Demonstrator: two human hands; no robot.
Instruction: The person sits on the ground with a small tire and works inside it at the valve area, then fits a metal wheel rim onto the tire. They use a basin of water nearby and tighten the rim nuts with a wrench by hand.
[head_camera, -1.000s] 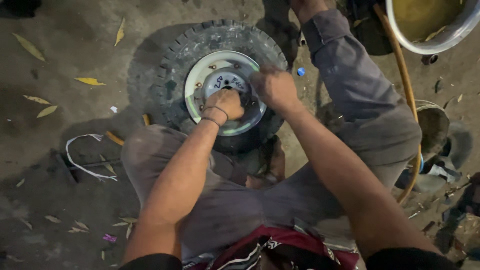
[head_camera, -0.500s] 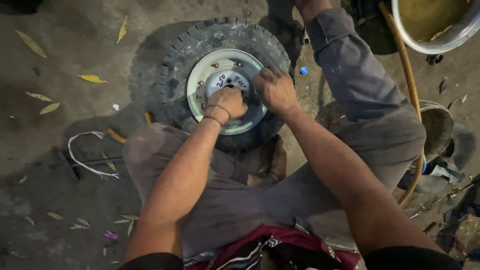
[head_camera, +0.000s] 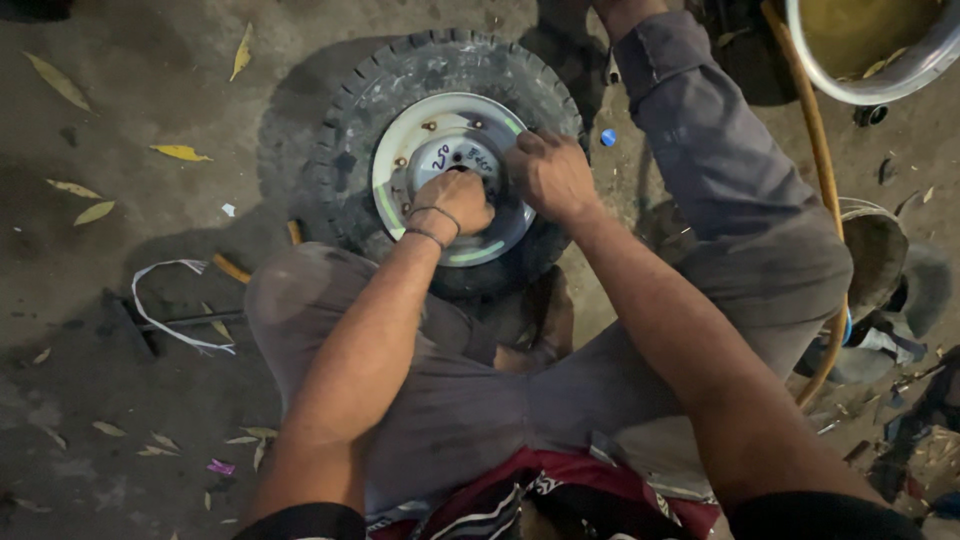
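A small black knobbly tyre (head_camera: 345, 150) on a white metal rim (head_camera: 420, 150) lies flat on the ground between my knees. My left hand (head_camera: 455, 200) is closed in a fist over the rim's hub, with a thin band on its wrist. My right hand (head_camera: 550, 175) presses on the rim's right side, fingers curled down against it. What either hand grips is hidden under the fingers. Bolts show on the rim's upper part.
A large metal bowl (head_camera: 880, 80) stands at the top right, with an orange hose (head_camera: 825, 180) running down beside my right leg. A white cord (head_camera: 165, 300) and a dark bar lie at the left. Dry leaves (head_camera: 180, 153) and a blue cap (head_camera: 607, 137) are scattered around.
Both hands have stayed on the rim, shifting only slightly; the right hand has slid a little toward the hub.
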